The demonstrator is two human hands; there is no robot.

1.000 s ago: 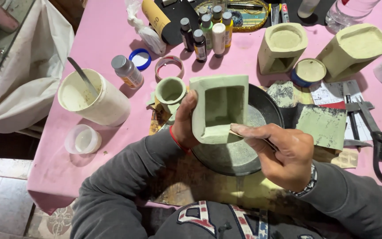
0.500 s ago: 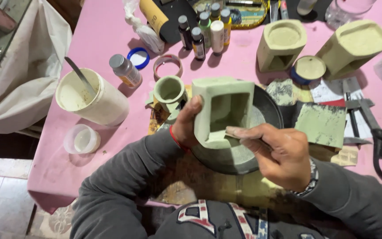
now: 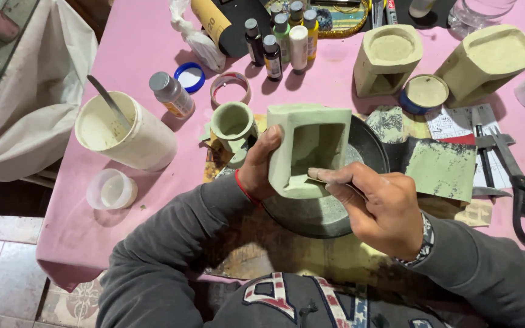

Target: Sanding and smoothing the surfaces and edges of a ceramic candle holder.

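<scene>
Your left hand (image 3: 256,173) grips the green block (image 3: 305,149) by its side, tilted over the dark bowl (image 3: 369,146) on the worktop (image 3: 123,36), while your right hand (image 3: 378,203) has its fingers (image 3: 326,175) pressed together on a small abrasive scrap at the rim of the block's cavity. That rim looks partly smoothed. Two like blocks (image 3: 390,54) stand at the back, seemingly done.

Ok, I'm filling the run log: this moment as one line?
left hand: holds green block | right hand: fingers at its opening | under it: dark bowl
</scene>
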